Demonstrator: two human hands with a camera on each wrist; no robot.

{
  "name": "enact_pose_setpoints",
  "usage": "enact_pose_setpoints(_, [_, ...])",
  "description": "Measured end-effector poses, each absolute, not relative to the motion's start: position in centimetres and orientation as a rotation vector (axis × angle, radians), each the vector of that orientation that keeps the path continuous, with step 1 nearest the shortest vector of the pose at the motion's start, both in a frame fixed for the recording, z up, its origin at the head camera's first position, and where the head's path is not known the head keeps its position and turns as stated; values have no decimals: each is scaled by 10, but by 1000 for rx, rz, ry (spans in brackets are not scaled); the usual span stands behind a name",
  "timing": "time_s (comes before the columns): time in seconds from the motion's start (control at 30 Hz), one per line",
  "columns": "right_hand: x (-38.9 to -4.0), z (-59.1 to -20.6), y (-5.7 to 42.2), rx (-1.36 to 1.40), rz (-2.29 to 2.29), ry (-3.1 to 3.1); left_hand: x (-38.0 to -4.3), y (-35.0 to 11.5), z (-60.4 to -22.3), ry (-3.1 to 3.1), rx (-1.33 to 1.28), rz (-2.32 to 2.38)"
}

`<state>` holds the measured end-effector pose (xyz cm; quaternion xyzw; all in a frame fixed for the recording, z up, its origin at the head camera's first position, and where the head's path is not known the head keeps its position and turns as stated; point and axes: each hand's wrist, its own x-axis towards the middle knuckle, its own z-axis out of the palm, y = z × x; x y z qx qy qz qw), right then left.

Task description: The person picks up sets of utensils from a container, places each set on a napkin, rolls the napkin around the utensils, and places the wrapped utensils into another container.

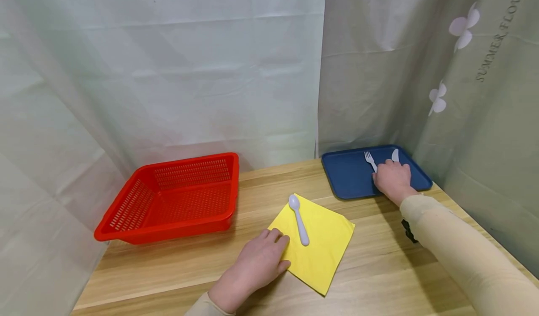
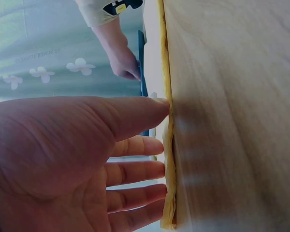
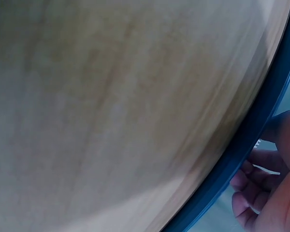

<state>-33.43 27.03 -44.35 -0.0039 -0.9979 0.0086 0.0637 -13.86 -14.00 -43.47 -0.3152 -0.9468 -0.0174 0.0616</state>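
Observation:
My left hand rests at the left edge of a yellow napkin, its fairly straight fingers and thumb touching it. In the left wrist view, the fingertips meet the side of the folded napkin. A white plastic spoon lies on the napkin, bowl toward the back. Over the blue tray, my right hand has curled fingers, with a white fork running in between thumb and forefinger. Past the knuckles shows a white knife, its handle hidden by the hand.
A red perforated basket stands at the back left of the wooden table. Pale curtains hang close behind the table and along both sides. The tray's raised rim passes beside the right hand.

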Motion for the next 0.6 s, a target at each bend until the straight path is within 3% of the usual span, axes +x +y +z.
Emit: enact_pose_setpoints(0.6, [-336, -435, 270, -53, 173, -3057, -139, -139, -435, -2880, -946, -44])
